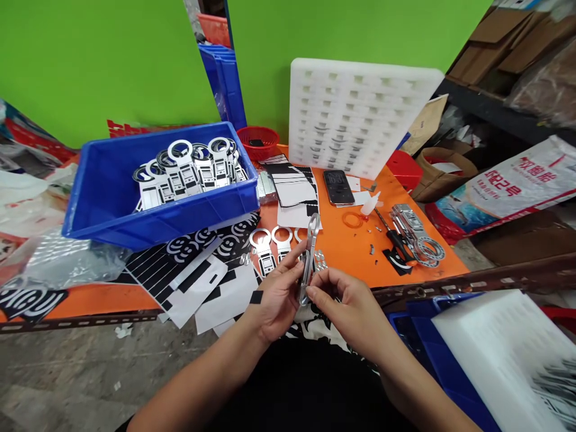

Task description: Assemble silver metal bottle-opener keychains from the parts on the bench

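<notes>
Upright and edge-on to me, a silver metal bracket with a ring at its top [311, 240] is held between my two hands. My left hand [281, 297] grips its left side, fingers along the plate. My right hand [344, 300] pinches its lower end between thumb and fingertips. A small black strip [256, 297] is stuck near my left wrist. Just beyond my hands, several similar ringed brackets [282, 239] lie flat on the orange table [360, 264], with small silver pieces [320, 259] beside them.
At left, a blue bin [166, 222] holds many ringed brackets. Sticker sheets [198, 288] cover the table below it. A white foam tray [360, 114] stands at the back, near a phone [338, 187]. A screwdriver [396, 240] and stacked metal brackets [416, 231] lie right.
</notes>
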The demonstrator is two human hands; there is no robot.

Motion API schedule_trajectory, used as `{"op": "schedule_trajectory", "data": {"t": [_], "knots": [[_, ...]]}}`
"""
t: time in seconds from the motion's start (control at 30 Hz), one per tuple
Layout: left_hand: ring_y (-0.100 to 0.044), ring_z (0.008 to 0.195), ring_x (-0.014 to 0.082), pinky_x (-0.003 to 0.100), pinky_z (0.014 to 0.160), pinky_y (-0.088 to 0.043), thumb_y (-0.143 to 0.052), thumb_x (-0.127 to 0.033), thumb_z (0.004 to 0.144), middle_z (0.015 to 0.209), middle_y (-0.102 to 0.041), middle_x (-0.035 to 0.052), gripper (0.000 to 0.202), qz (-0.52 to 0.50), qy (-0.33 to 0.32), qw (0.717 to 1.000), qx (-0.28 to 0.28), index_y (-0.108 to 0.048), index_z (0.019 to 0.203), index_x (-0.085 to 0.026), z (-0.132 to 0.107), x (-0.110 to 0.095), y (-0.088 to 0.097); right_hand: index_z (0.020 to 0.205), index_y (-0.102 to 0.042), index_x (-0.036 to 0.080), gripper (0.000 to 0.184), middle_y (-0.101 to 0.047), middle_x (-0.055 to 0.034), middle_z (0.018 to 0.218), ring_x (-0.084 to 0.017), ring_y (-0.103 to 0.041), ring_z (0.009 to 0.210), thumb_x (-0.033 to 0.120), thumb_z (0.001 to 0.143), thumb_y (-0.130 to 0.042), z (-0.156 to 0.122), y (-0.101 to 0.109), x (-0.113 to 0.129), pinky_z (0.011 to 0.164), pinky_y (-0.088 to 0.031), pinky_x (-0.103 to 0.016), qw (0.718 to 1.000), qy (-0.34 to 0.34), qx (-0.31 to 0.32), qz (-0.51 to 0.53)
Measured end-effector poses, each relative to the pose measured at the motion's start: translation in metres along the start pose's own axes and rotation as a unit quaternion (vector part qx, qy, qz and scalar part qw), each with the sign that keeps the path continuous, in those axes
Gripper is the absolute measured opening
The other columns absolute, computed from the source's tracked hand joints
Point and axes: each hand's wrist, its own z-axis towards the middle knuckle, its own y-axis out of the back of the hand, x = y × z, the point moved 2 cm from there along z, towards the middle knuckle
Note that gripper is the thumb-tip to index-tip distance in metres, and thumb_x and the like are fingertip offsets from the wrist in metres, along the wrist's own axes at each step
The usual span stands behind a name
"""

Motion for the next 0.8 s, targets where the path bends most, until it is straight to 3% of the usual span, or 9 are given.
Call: {"op": "schedule_trajectory", "data": {"t": [0.37,0.8], "knots": [[-0.065,0.073,0.0105,0.019,0.069,-0.051,-0.069,-0.017,0.082,0.088,-0.072,0.0026,0.045,-0.008,-0.005,1.0,0.008,-0.063,0.127,-0.023,0.0003,-0.0006,0.0016,0.075,-0.058,0.019,0.013,-0.058,0.0018,0.068,-0.013,-0.052,0.064,0.028,0.084,-0.059,0.0009,-0.0045,-0.0005,0.06,-0.042,-0.025,1.0,0.02,-0.007,-0.017],[-0.065,0.074,0.0108,0.019,0.07,-0.051,-0.064,-0.013,0.085,0.087,-0.072,0.0034,0.044,-0.019,-0.017,1.0,-0.011,-0.062,0.128,-0.021,-0.0009,0.0001,-0.0001,0.074,-0.057,0.019,0.015,-0.056,0.0017,0.067,-0.013,-0.051,0.062,0.031,0.082,-0.059,0.0009,-0.0073,0.0008,0.057,-0.04,-0.025,0.999,0.013,-0.022,-0.026]]}}
